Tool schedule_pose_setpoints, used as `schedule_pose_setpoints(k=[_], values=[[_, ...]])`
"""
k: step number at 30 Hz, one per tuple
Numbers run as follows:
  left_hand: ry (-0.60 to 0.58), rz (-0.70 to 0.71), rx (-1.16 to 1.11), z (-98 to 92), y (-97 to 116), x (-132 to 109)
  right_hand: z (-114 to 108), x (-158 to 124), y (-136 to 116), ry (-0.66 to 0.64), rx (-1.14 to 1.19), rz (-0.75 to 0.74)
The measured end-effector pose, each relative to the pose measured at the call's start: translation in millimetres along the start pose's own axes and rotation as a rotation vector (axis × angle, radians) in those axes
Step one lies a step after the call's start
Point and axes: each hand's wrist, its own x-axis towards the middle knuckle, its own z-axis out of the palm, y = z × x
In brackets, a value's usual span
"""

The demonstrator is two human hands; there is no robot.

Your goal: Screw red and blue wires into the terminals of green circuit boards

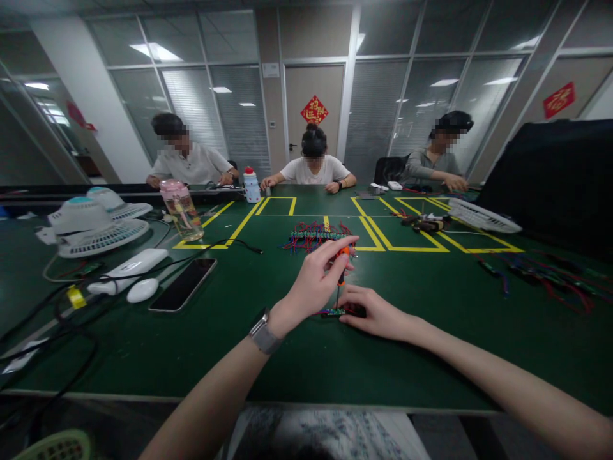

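Note:
My left hand (313, 278), with a watch on its wrist, is closed around the orange and black handle of a screwdriver (341, 276). The screwdriver stands nearly upright, its shaft pointing down at a small green circuit board (332, 313) with wires at its left end. On the board's right end, the fingers of my right hand (373, 311) grip it against the green table. Whether the tip sits in a screw is too small to tell. Just beyond my hands lies a row of several circuit boards (311, 236) with red and blue wires.
A phone (183, 285), a white mouse (142, 291), cables and white fans (98, 227) lie left, near a pink-lided bottle (182, 211). More wired boards (541, 278) and a black screen (550, 185) are right. Three people sit across the table.

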Motion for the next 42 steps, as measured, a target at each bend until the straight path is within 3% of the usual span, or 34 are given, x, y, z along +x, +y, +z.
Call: schedule_pose_setpoints(k=[12,17,27,36,42], values=[[0.045,0.003,-0.043,2.5,-9,0,-4,-5,-1,-0.039,-0.023,-0.006],[0.132,-0.022,-0.093,-2.3,-17,1,-9,-1,-7,-0.089,-0.055,0.003],[0.111,0.018,-0.116,1.9,-18,-4,1,-3,0,-0.019,-0.055,-0.019],[0.284,-0.025,-0.164,-4.1,-33,-9,0,-1,-6,0.009,-0.042,-0.001],[0.259,-0.017,-0.104,-8.2,-38,-9,3,-1,-6,0.031,-0.021,0.014]])
